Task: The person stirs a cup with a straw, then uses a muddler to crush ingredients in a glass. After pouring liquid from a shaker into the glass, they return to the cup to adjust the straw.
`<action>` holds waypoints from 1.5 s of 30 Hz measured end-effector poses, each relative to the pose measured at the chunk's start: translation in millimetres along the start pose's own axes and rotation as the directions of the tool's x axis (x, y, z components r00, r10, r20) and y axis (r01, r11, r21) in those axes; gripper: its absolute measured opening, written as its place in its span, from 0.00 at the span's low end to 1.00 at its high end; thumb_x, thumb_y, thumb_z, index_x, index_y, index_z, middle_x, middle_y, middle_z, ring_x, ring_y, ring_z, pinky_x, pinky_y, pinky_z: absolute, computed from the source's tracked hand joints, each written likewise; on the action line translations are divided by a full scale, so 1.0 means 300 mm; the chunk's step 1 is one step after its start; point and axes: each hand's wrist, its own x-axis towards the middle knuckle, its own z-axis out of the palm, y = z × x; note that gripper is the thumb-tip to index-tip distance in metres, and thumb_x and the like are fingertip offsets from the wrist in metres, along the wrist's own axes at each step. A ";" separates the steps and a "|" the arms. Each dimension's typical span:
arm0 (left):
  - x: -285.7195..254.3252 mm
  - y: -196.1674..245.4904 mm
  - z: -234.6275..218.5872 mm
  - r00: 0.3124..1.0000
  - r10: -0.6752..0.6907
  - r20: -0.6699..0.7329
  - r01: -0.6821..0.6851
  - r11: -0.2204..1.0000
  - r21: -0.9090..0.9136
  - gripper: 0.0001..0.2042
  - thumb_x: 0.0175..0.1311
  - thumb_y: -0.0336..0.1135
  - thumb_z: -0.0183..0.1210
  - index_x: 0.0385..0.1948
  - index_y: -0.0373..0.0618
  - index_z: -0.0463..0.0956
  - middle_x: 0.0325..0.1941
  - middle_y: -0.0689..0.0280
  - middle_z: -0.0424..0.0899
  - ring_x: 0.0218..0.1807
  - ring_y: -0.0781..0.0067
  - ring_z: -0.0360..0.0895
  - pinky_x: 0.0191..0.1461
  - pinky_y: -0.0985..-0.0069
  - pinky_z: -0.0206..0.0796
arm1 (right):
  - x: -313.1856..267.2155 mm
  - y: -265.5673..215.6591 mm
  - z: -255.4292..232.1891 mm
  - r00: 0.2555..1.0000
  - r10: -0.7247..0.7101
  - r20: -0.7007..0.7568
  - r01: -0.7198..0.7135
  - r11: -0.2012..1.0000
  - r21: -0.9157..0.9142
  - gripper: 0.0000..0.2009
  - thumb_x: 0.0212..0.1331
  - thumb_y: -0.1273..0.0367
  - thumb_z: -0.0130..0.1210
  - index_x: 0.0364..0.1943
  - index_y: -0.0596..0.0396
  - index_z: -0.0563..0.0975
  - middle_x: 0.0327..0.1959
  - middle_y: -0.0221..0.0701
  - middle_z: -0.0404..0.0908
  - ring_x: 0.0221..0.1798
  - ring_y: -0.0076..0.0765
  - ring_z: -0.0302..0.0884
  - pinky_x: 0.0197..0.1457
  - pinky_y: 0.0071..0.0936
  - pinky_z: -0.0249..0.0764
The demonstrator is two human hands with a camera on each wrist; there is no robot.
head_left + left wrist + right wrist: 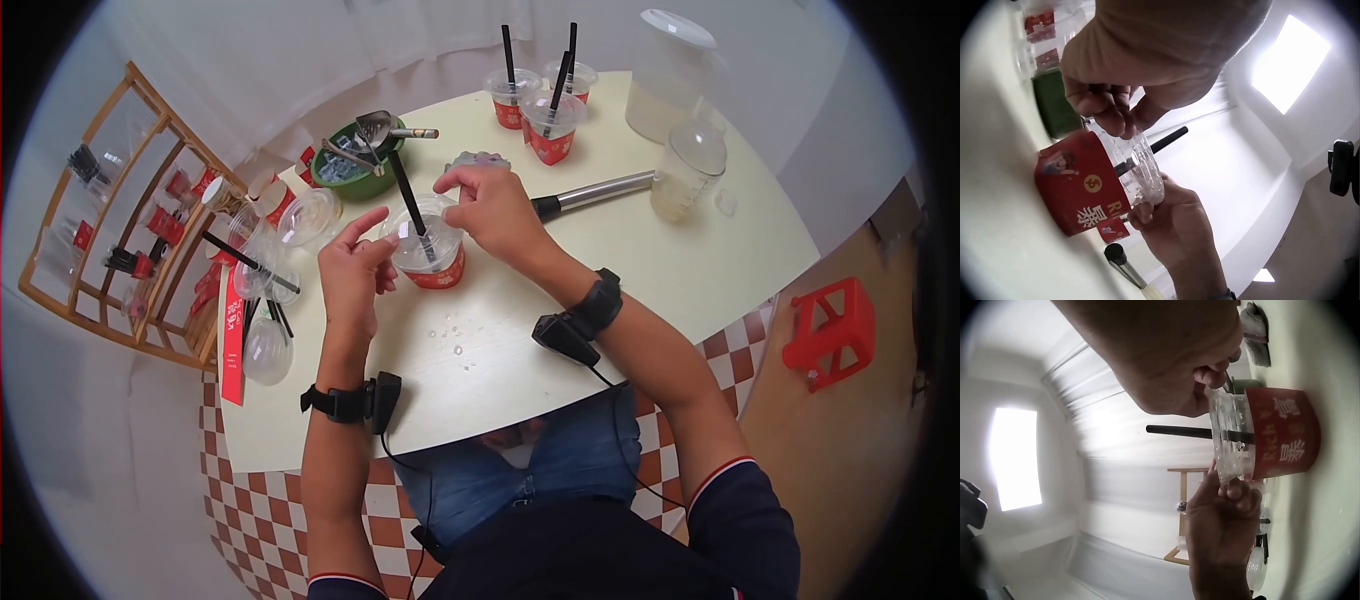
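Observation:
A red paper cup (438, 276) with a clear plastic lid (446, 238) stands upright on the table in front of me. A black straw (405, 190) leans out through the lid's top. My left hand (347, 280) pinches the lid's rim at the left, its index finger raised in the head view. On the far right side of the rim, my right hand (497, 215) pinches it between thumb and curled fingers. Both wrist views show the red cup (1285, 434) with printed lettering between the two hands.
Behind stand a green bowl (358, 182) of ice with metal tools and several cups with straws (550, 140). A metal-handled tool (610, 192), a measuring jug (690, 165) and a tall pitcher (660, 90) are right. Lids (310, 215) and a wooden rack (150, 270) are left.

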 end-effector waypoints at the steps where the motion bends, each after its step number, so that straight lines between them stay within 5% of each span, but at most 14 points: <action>1: -0.002 0.003 0.000 1.000 0.001 -0.003 -0.001 1.000 0.010 0.23 0.61 0.25 0.66 0.60 0.36 0.80 0.17 0.75 0.73 0.17 0.85 0.71 0.19 0.83 0.59 | 0.000 -0.003 0.001 1.000 -0.017 -0.004 0.017 1.000 -0.013 0.16 0.49 0.75 0.63 0.46 0.62 0.85 0.19 0.27 0.72 0.24 0.21 0.68 0.30 0.27 0.67; 7: -0.021 0.014 0.014 0.993 0.110 -0.031 -0.104 0.984 0.148 0.25 0.59 0.25 0.66 0.62 0.37 0.79 0.17 0.76 0.73 0.17 0.86 0.70 0.19 0.84 0.58 | -0.003 0.002 0.018 0.993 -0.104 -0.057 0.101 0.994 -0.048 0.16 0.50 0.75 0.62 0.45 0.62 0.85 0.19 0.27 0.72 0.23 0.22 0.68 0.30 0.28 0.66; 10: -0.015 0.014 0.005 0.995 0.096 -0.030 -0.094 0.993 0.065 0.25 0.59 0.25 0.66 0.62 0.37 0.79 0.17 0.77 0.72 0.17 0.86 0.69 0.19 0.84 0.56 | 0.010 0.012 0.009 1.000 -0.002 0.009 0.001 0.996 0.091 0.16 0.50 0.76 0.62 0.46 0.62 0.84 0.19 0.27 0.72 0.23 0.22 0.68 0.30 0.27 0.66; 13: -0.010 0.006 0.002 0.992 0.118 -0.037 -0.117 0.993 0.012 0.25 0.59 0.25 0.66 0.62 0.38 0.79 0.17 0.78 0.71 0.17 0.87 0.68 0.18 0.84 0.55 | 0.022 0.032 0.016 0.940 0.296 0.169 -0.341 0.801 0.491 0.17 0.50 0.76 0.62 0.47 0.62 0.84 0.20 0.26 0.72 0.25 0.21 0.69 0.31 0.25 0.66; 16: -0.019 0.013 0.017 0.986 0.156 -0.062 -0.151 0.986 0.074 0.25 0.59 0.25 0.65 0.62 0.38 0.79 0.17 0.78 0.71 0.17 0.87 0.67 0.19 0.84 0.54 | 0.014 0.041 0.036 0.992 -0.114 -0.054 0.114 0.993 -0.010 0.16 0.50 0.76 0.63 0.46 0.63 0.83 0.20 0.24 0.73 0.23 0.19 0.69 0.29 0.23 0.65; 19: -0.016 0.008 0.011 0.992 0.119 -0.050 -0.113 0.988 0.109 0.25 0.60 0.27 0.65 0.62 0.38 0.79 0.18 0.77 0.72 0.17 0.86 0.68 0.19 0.85 0.54 | 0.021 0.050 0.040 0.991 -0.121 -0.057 0.121 0.993 0.000 0.14 0.51 0.75 0.64 0.44 0.64 0.83 0.21 0.24 0.75 0.21 0.19 0.68 0.24 0.21 0.63; 22: 0.011 -0.009 -0.021 1.000 -0.014 0.008 0.014 0.999 0.049 0.22 0.62 0.32 0.66 0.59 0.38 0.80 0.19 0.76 0.74 0.17 0.85 0.69 0.19 0.85 0.55 | 0.038 0.055 0.032 0.943 0.283 0.174 -0.331 0.840 0.429 0.12 0.52 0.74 0.66 0.41 0.64 0.84 0.22 0.25 0.76 0.19 0.19 0.68 0.21 0.21 0.60; 28: 0.067 -0.029 -0.040 0.996 -0.088 0.027 0.086 0.994 0.069 0.13 0.64 0.38 0.68 0.44 0.42 0.82 0.21 0.76 0.76 0.16 0.85 0.67 0.19 0.85 0.51 | 0.073 0.050 0.041 0.926 0.294 0.238 -0.368 0.845 0.388 0.06 0.51 0.75 0.65 0.33 0.60 0.83 0.22 0.26 0.78 0.21 0.20 0.69 0.21 0.21 0.59; 34: 0.084 -0.006 -0.035 0.999 0.015 -0.028 -0.010 0.985 0.174 0.08 0.57 0.30 0.70 0.35 0.40 0.82 0.19 0.74 0.76 0.17 0.85 0.67 0.20 0.82 0.54 | 0.096 0.062 0.049 0.947 0.241 0.213 -0.305 0.882 0.359 0.06 0.44 0.75 0.68 0.28 0.59 0.83 0.21 0.27 0.79 0.23 0.22 0.70 0.24 0.26 0.62; 38: 0.076 -0.012 -0.007 0.979 0.164 -0.121 -0.124 0.950 0.286 0.07 0.57 0.28 0.72 0.35 0.39 0.85 0.17 0.77 0.72 0.17 0.87 0.64 0.20 0.81 0.50 | 0.080 0.038 0.065 0.999 -0.035 0.019 0.035 0.999 0.022 0.08 0.43 0.76 0.68 0.31 0.61 0.84 0.20 0.28 0.77 0.23 0.24 0.70 0.28 0.30 0.66; 43: 0.072 -0.012 -0.007 0.930 0.327 -0.166 -0.225 0.867 0.444 0.09 0.58 0.28 0.72 0.39 0.36 0.87 0.19 0.75 0.76 0.18 0.86 0.64 0.21 0.80 0.53 | 0.065 0.031 0.093 0.970 -0.228 -0.089 0.215 0.967 -0.134 0.11 0.45 0.77 0.66 0.36 0.61 0.84 0.19 0.30 0.76 0.23 0.27 0.71 0.30 0.33 0.68; 45: 0.064 -0.011 -0.003 0.923 0.338 -0.182 -0.221 0.855 0.469 0.10 0.58 0.28 0.72 0.40 0.36 0.88 0.20 0.74 0.77 0.18 0.86 0.65 0.22 0.80 0.54 | 0.071 0.040 0.087 0.998 -0.048 -0.048 0.054 0.990 0.127 0.12 0.45 0.77 0.65 0.37 0.61 0.84 0.20 0.31 0.76 0.23 0.28 0.72 0.31 0.33 0.69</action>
